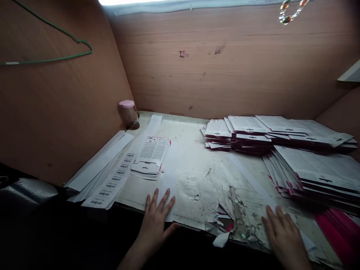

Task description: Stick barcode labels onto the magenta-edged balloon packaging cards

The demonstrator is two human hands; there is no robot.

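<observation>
My left hand (158, 212) lies at the table's front edge with its fingers spread and holds nothing. Its fingertips rest by a pale strip (169, 183) on the worn table top. Just beyond it sits a small stack of printed white card sleeves (152, 155). My right hand (284, 232), slightly blurred, is stretched flat over the lower part of another white strip (253, 182) at the right. To the right of that hand are pink-red packets (339, 234). Sheets of barcode labels (111, 183) lie to the left of the small stack.
Large piles of white card sleeves (250, 131) fill the back right, and a leaning pile (329, 168) stands nearer. A jar with a pink lid (129, 114) is in the back left corner. Torn covering (236, 210) marks the front edge. A green hanger (56, 59) hangs left.
</observation>
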